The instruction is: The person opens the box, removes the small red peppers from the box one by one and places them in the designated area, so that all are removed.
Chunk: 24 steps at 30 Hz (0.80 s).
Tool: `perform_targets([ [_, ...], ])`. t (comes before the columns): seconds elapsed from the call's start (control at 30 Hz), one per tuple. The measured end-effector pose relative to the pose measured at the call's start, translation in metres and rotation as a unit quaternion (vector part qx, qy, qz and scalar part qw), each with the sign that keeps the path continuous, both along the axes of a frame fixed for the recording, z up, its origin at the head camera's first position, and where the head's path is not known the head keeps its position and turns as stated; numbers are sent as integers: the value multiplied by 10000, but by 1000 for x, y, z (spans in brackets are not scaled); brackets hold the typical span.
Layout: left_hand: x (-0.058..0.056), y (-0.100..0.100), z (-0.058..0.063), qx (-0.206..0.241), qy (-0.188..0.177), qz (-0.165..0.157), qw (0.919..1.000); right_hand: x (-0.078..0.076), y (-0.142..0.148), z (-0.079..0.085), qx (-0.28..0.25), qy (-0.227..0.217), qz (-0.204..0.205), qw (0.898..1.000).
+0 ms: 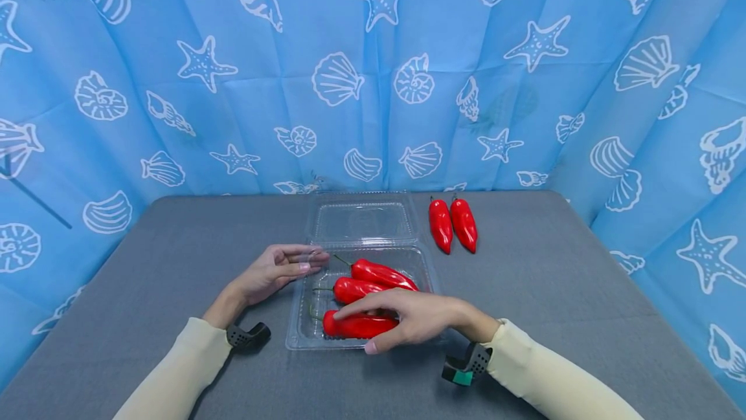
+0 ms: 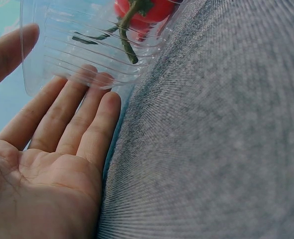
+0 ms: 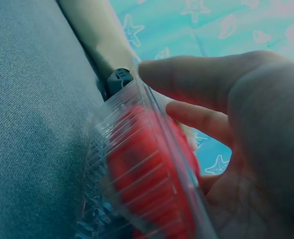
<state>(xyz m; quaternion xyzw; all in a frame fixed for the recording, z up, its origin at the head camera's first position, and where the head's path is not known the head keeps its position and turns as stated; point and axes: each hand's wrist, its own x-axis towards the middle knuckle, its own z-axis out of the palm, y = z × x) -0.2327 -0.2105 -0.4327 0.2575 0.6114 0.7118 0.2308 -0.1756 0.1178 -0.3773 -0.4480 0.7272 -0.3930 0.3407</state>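
Observation:
A clear plastic clamshell box [image 1: 295,336] lies open on the table with its lid folded back. Inside it are three glossy red chili peppers with green stems: a far one [image 1: 381,274], a middle one [image 1: 353,289] and a near one [image 1: 358,326]. My right hand [image 1: 416,316] lies over the near pepper, its index finger touching the stem end. The right thumb is apart from that pepper, by the box's near rim. At the box's left side is my left hand [image 1: 276,272], fingers nearly straight against the wall. In the left wrist view a pepper stem [image 2: 127,37] shows through the plastic.
Two more red chili peppers, one [image 1: 441,226] beside another [image 1: 464,224], lie on the table right of the lid [image 1: 364,221]. The table has a grey cloth [image 1: 571,277]. A blue curtain [image 1: 350,122] with shell prints hangs behind it.

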Motion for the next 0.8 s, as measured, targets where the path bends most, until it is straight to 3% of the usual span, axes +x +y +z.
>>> perform_targets([
  [0.4,2,1,3,-48,-42,37,10000,-1,2,3,-300,-225,-305,9988],
  [0.8,1,1,2,4,-45,20,10000,-8,12,20,-807,-264,-532,9950],
])
